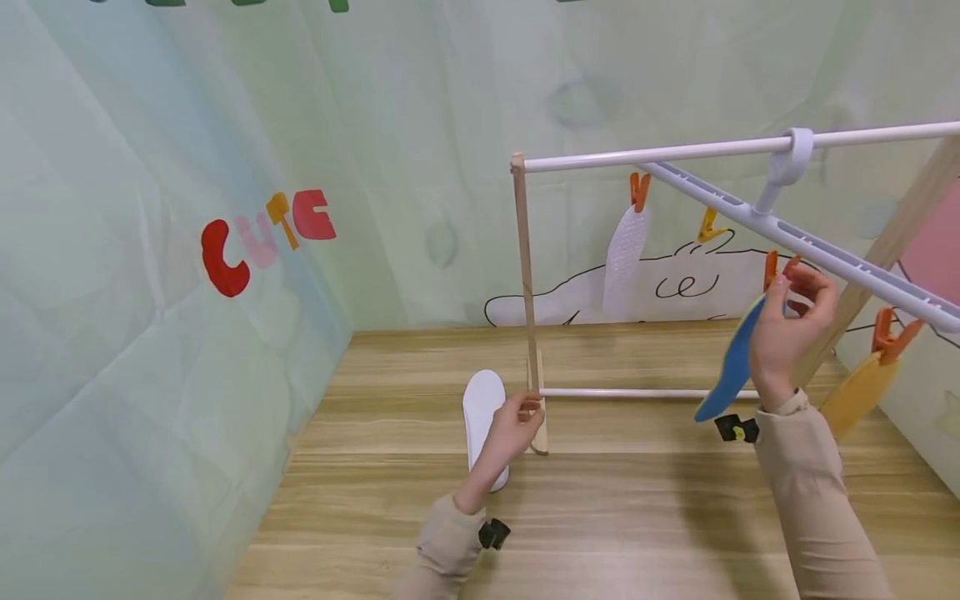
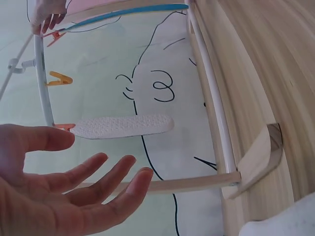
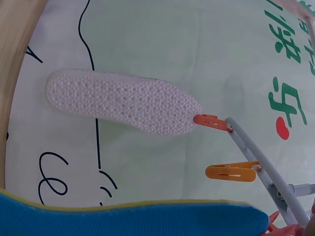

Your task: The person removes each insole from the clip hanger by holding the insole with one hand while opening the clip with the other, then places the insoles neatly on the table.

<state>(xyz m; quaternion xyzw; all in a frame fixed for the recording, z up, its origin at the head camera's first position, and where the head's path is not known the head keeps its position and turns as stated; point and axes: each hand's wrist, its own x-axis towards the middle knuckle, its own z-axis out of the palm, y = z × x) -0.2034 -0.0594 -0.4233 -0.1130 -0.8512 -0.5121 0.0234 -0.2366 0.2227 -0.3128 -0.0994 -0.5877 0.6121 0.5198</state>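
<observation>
My right hand (image 1: 795,325) is up at the hanger (image 1: 832,258), where thumb and index finger pinch an orange clothespin (image 1: 770,268). A blue insole (image 1: 737,367) with a yellow edge hangs from that clothespin, partly behind the hand. My left hand (image 1: 513,425) holds nothing; in the left wrist view its fingers (image 2: 101,187) are loosely spread. It is beside the wooden post of the rack and above a white insole (image 1: 482,400) lying on the table. A textured white insole (image 3: 123,102) hangs from another orange clothespin (image 3: 212,122).
The hanger hooks onto the white top rail (image 1: 645,155) of a wooden-post rack (image 1: 525,250). A yellow clothespin (image 3: 231,172) hangs without an insole. At the right, an orange clothespin (image 1: 892,337) holds a yellow insole (image 1: 858,396). A printed cloth backdrop (image 1: 420,167) stands behind.
</observation>
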